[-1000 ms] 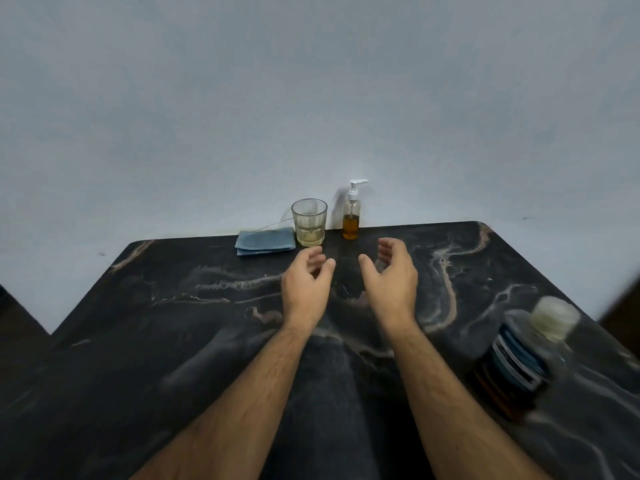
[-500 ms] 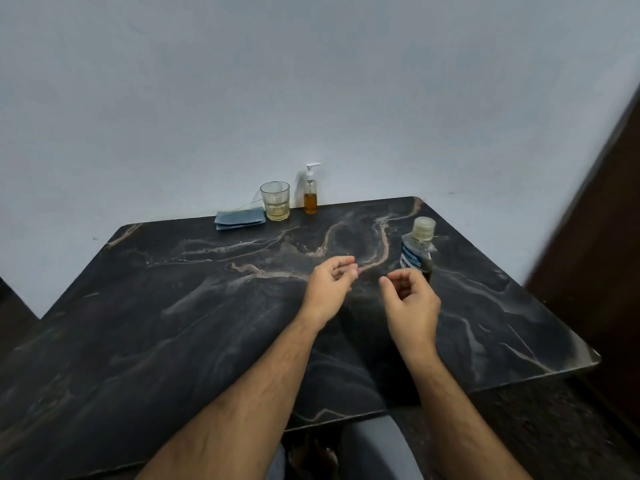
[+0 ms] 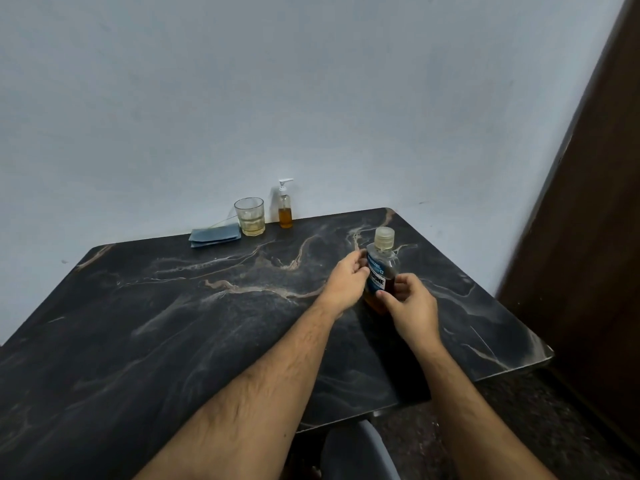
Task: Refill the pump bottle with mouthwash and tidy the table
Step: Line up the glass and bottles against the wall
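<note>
A: Head view, the only one we have. Where's the mouthwash bottle [image 3: 380, 268]?

B: Upright on the dark marbled bench [image 3: 173, 323], toward its right side, cap on. Its long axis runs straight up. Both hands are on it: the left hand [image 3: 347, 285] wraps the bottle's left flank with its fingers curled around the label side, and the right hand [image 3: 412, 308] grips the lower body from the near right, thumb across the front.

A: So which hand is nearer?

B: Neither to speak of; both are touching it. I'd say it's a two-handed hold, bottle resting on the bench rather than lifted, though the base is hidden behind the right hand.

A: And the pump bottle [image 3: 285, 207]?

B: Well apart, at the far edge by the wall, away and to the left of the hands. It stands upright, amber liquid in the lower part, white pump head on. Just beside it on the left is a glass [image 3: 250, 216] with pale liquid, then a folded blue cloth [image 3: 214, 236].

A: Any writing?

B: The blue label shows white capitals ending "TERINE"; the start is covered by the left hand. Smaller print is unreadable.

A: Next move?

B: Likely bringing the bottle toward the pump bottle, or uncapping it.
</note>
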### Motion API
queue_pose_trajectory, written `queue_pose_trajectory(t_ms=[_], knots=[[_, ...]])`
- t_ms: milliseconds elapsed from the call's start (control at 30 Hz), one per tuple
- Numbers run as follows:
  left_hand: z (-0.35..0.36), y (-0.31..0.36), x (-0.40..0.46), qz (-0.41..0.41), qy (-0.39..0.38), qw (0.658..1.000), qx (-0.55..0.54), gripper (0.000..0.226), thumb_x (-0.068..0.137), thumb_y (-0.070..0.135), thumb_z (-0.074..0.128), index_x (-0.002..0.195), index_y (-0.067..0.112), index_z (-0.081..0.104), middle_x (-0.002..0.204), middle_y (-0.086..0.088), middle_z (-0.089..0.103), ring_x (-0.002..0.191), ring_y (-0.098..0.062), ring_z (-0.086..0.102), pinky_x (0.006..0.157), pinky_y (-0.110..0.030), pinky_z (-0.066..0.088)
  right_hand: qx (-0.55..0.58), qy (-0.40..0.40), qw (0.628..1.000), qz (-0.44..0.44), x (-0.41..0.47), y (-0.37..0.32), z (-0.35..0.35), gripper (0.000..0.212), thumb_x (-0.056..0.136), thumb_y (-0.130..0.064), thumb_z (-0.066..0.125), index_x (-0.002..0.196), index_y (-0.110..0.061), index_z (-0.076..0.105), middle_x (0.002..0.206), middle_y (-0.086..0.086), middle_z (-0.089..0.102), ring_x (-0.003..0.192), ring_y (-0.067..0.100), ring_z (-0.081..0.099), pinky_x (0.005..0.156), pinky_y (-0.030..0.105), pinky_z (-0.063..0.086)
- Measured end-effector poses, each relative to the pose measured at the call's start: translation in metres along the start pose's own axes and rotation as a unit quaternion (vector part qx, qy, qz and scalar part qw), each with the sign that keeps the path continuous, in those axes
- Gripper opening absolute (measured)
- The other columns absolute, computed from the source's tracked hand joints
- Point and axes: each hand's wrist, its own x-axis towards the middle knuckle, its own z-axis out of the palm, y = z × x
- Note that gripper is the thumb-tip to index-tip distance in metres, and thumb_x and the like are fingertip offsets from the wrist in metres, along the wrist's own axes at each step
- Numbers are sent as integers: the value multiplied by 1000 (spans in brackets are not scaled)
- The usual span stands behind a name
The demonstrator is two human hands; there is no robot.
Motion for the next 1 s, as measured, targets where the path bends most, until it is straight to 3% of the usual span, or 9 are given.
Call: queue_pose_trajectory(t_ms=[200, 400, 567, 700, 800, 1000], knots=[[-13, -15, -7, 23, 57, 998, 11, 36, 95, 0, 53, 129, 13, 59, 121, -1, 68, 113, -10, 62, 99, -30, 51, 25, -44, 999, -7, 17, 7, -3, 33, 87, -8, 71, 118, -15, 65, 110, -2, 71, 101, 10, 66, 97, 39, 54], [-18, -27, -11, 19, 57, 998, 19, 31, 94, 4, 58, 120, 19, 66, 115, 5, 71, 108, -6, 65, 98, -32, 53, 51, -90, 995, -12, 24, 4, -2, 38, 85, -8, 74, 118, -18, 61, 113, -3, 70, 104, 8, 66, 95, 30, 53], [-32, -27, -7, 26, 70, 997, 22, 34, 95, 5, 57, 127, 17, 63, 120, 3, 69, 111, -6, 64, 99, -34, 53, 65, -109, 992, -16, 37, -4, 13, 33, 86, -7, 72, 113, -22, 61, 111, -5, 70, 103, 7, 66, 96, 35, 54], [-59, -22, 11, 31, 78, 996, 15, 37, 97, 7, 56, 132, 18, 60, 124, 4, 66, 115, -8, 61, 97, -32, 53, 85, -124, 988, -20, 62, -25, 39, 31, 88, -6, 69, 113, -21, 60, 113, -4, 68, 101, 4, 63, 93, 28, 53], [-84, -19, 38, 33, 82, 995, 42, 39, 97, 9, 57, 134, 18, 58, 126, 5, 65, 116, -5, 59, 101, -28, 50, 87, -138, 986, -16, 90, -36, 67, 33, 88, -7, 69, 117, -20, 59, 118, -1, 68, 108, 10, 64, 99, 37, 52], [-124, -33, 124, 11, 105, 994, 28, 43, 95, 6, 58, 138, 13, 54, 128, 3, 63, 118, -7, 59, 107, -36, 47, 77, -150, 985, -20, 169, -42, 135, 30, 88, -7, 69, 111, -22, 58, 115, 0, 69, 106, 14, 65, 100, 42, 52]])
